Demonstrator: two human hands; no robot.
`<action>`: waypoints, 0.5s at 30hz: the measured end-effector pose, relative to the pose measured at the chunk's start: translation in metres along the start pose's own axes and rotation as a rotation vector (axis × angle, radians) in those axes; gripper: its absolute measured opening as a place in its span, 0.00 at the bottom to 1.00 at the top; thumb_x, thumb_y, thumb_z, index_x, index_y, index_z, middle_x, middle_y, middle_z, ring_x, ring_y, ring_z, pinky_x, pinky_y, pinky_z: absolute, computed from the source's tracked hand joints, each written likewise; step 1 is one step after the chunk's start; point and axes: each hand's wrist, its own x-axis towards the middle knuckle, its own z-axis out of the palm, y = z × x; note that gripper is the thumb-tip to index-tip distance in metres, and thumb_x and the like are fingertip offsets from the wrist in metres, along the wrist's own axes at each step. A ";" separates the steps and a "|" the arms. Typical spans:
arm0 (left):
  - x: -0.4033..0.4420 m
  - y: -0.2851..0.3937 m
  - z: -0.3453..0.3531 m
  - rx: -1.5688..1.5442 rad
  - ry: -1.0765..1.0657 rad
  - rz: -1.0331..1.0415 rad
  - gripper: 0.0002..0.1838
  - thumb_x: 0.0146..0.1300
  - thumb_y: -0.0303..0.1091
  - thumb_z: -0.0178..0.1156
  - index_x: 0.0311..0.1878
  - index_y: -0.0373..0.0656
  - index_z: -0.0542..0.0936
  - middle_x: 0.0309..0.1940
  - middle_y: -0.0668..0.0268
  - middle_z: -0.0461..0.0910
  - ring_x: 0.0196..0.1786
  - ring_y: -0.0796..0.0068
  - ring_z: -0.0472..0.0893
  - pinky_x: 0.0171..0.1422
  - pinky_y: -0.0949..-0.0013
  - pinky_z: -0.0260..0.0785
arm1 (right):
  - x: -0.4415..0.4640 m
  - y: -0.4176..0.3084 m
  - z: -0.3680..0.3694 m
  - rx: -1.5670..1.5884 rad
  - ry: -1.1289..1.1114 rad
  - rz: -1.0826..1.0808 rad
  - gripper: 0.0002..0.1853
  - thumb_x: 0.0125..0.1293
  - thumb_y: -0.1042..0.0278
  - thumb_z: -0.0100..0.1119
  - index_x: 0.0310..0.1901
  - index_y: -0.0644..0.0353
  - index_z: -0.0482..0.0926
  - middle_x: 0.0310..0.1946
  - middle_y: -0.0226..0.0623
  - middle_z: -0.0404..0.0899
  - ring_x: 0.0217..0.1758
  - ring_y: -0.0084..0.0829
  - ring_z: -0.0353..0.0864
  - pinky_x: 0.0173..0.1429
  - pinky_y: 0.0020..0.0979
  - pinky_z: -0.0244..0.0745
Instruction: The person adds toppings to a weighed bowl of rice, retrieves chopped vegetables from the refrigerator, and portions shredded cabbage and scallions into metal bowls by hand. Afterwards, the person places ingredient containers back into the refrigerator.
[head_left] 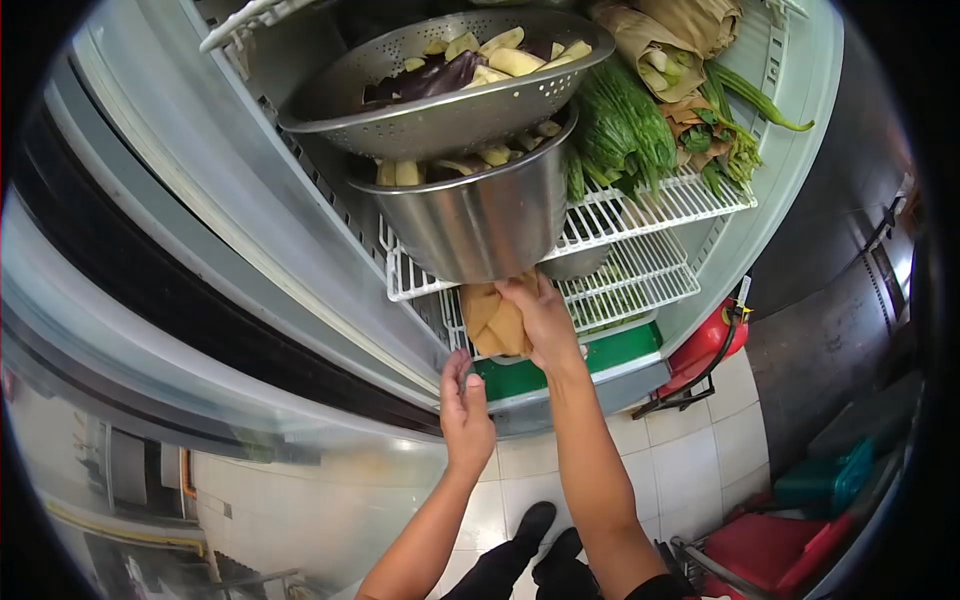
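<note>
While the right hand reaches in beneath the upper wire shelf of an upright refrigerator, it is clamped on a brown paper parcel, gripping it along its right side. The parcel is at the front of the refrigerator, directly below the steel pot and in front of the lower wire shelf; what it contains is hidden by the paper. Whether its underside rests on anything cannot be told.

The left hand is raised with its palm open and its thumb apart from the fingers. Its fingertips are just beside the parcel's lower left corner, near the refrigerator's front edge; whether they touch the paper cannot be told.

On the upper shelf, the pot holds cut eggplant, and a perforated steel colander sits tilted above it, filled with more pale, purple-skinned pieces. To the right lie leafy green vegetables and paper-wrapped vegetables. A green panel runs along the refrigerator's base. Outside, a red fire extinguisher stands by its right side, and black shoes are planted on the tiled floor.
</note>
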 end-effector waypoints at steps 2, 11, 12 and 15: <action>-0.002 -0.007 -0.002 -0.149 0.007 -0.096 0.30 0.73 0.46 0.43 0.67 0.31 0.56 0.64 0.53 0.64 0.67 0.66 0.64 0.63 0.65 0.61 | -0.019 0.003 -0.016 -0.027 -0.026 0.036 0.25 0.58 0.70 0.64 0.55 0.68 0.68 0.46 0.39 0.77 0.47 0.27 0.78 0.49 0.29 0.75; -0.015 0.010 0.004 -0.566 -0.425 -0.366 0.34 0.63 0.46 0.60 0.63 0.32 0.62 0.55 0.60 0.73 0.57 0.75 0.72 0.62 0.69 0.64 | -0.144 0.036 -0.100 0.038 -0.165 0.158 0.42 0.53 0.74 0.66 0.68 0.64 0.55 0.59 0.37 0.69 0.61 0.29 0.70 0.63 0.31 0.65; -0.022 0.002 0.001 -0.454 -0.480 -0.395 0.34 0.59 0.41 0.64 0.62 0.33 0.63 0.54 0.61 0.74 0.56 0.75 0.73 0.62 0.70 0.64 | -0.154 0.043 -0.113 0.057 -0.196 0.204 0.44 0.51 0.75 0.67 0.69 0.64 0.53 0.60 0.36 0.68 0.62 0.29 0.68 0.64 0.31 0.64; -0.050 0.004 -0.002 -0.184 -0.567 -0.518 0.41 0.46 0.28 0.73 0.63 0.36 0.63 0.54 0.63 0.74 0.56 0.75 0.73 0.63 0.70 0.64 | -0.177 0.067 -0.156 0.061 -0.220 0.290 0.47 0.48 0.77 0.69 0.70 0.61 0.53 0.61 0.33 0.67 0.64 0.27 0.66 0.64 0.30 0.64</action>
